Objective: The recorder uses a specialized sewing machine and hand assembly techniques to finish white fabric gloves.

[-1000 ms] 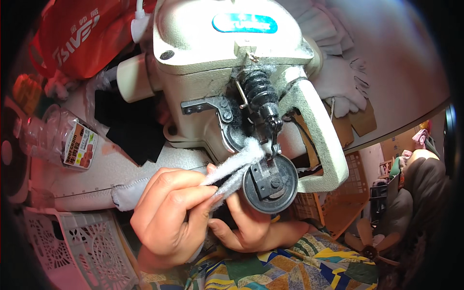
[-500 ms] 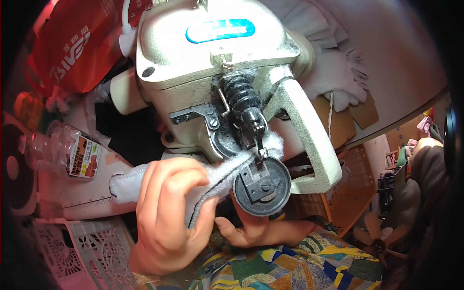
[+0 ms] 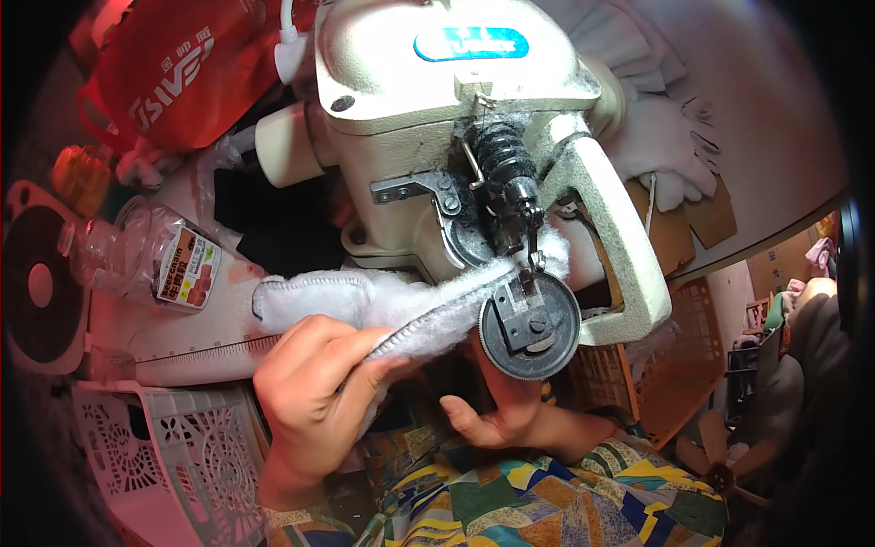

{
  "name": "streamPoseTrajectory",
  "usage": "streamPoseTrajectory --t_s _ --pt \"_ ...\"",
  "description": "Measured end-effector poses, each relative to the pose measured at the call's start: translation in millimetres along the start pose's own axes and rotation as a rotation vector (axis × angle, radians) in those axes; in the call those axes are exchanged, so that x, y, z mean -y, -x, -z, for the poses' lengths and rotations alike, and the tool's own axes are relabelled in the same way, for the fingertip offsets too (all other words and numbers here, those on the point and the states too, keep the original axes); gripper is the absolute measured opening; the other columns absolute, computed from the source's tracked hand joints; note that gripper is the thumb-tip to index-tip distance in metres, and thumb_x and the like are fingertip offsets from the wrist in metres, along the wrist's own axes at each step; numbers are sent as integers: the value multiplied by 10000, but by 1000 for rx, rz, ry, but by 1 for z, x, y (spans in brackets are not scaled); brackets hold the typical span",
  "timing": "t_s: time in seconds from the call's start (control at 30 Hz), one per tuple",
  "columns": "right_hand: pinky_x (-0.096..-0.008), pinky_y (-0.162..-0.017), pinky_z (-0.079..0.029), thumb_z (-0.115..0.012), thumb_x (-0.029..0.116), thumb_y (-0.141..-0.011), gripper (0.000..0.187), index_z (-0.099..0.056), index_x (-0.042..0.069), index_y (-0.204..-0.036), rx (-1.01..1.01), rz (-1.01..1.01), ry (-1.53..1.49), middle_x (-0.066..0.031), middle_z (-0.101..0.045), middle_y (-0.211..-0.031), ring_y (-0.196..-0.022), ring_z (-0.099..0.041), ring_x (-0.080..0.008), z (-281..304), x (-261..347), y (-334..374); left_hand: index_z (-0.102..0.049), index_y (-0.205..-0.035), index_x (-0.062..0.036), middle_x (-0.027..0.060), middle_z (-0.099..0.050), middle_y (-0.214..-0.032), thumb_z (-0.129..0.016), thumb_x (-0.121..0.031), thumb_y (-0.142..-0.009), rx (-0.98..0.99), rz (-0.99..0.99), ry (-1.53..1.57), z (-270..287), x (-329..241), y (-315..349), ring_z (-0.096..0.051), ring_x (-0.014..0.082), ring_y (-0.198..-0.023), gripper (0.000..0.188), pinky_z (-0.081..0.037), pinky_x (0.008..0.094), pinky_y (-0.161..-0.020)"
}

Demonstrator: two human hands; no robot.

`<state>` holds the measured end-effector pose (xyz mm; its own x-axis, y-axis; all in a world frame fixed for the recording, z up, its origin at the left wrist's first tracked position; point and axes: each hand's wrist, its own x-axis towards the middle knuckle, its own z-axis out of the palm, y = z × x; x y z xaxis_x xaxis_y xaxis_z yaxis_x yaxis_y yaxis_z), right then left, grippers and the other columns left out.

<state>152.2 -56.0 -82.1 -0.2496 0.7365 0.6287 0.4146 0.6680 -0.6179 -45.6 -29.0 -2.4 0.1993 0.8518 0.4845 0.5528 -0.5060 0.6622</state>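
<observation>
Worktop [image 3: 775,155]: pale, running behind and to both sides of the machine.
Sewing machine [image 3: 392,164]: cream, upright on the worktop, its dark, lint-covered working parts facing the person.
White basket [image 3: 196,447]: at the lower left, below the worktop's edge.
Fluffy cloth [image 3: 428,330]: white, its long axis slanting from the left hand up and rightward to the wheel, where its far end meets the machine's foot. A rounded, stitched end lies farther left, seemingly part of it.
Left hand [image 3: 319,383]: grip narrow, thumb and fingers pinching the cloth's near end; the cloth extends up and right from it.
Right hand [image 3: 512,410]: below the wheel and nearer the foot than the left; thumb apart, a finger reaching up behind. Whether that grip holds cloth, I cannot tell.
Wheel [image 3: 538,325]: dark, round, just right of the cloth.
</observation>
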Motion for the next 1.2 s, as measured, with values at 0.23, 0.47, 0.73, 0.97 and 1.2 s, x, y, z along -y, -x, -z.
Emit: streamPoseTrajectory --t_s 0.23,0.47,0.73,0.97,1.2 --pt "-501 -1014 -395 -734 170 -746 448 -641 -84 -1103 -12 -1 16 -249 -599 -1185 -1130 -570 -411 7 6 -7 -712 -840 38 85 -616 -682 -770 46 -687 16 27 282 13 12 -9 -550 149 -594 164 -406 259 -535" --pt "-412 -890 -471 -633 -5 -763 295 -642 -65 -1052 -304 -497 -295 -186 -637 -1045 -1001 -616 -337 9 -9 10 -716 -850 31 82 -608 -678 -764 60 -682 18 -80 241 10 15 -24 -550 147 -594 178 -408 260 -535" --pt "-329 -888 -497 -549 147 -956 362 -540 -82 -1235 -520 -540 -775 -149 -621 -1160 -1065 -606 -214 47 -45 -14 -712 -864 19 86 -595 -679 -736 81 -672 28 -208 99 -9 11 -48 -554 185 -586 203 -425 284 -533" --pt "-261 -806 -512 -577 40 -933 257 -593 -77 -1161 -214 -470 -578 -81 -670 -1023 -921 -638 -123 77 -28 -59 -714 -868 2 73 -592 -679 -739 79 -649 55 -262 73 -8 10 -50 -563 197 -594 234 -429 292 -533" --pt "-230 -776 -495 -562 80 -955 207 -623 -52 -1103 -205 -401 -853 -56 -672 -992 -870 -622 -88 81 -58 -67 -701 -859 -2 79 -598 -677 -768 51 -647 21 -248 39 -20 1 -48 -578 207 -596 229 -443 298 -536"
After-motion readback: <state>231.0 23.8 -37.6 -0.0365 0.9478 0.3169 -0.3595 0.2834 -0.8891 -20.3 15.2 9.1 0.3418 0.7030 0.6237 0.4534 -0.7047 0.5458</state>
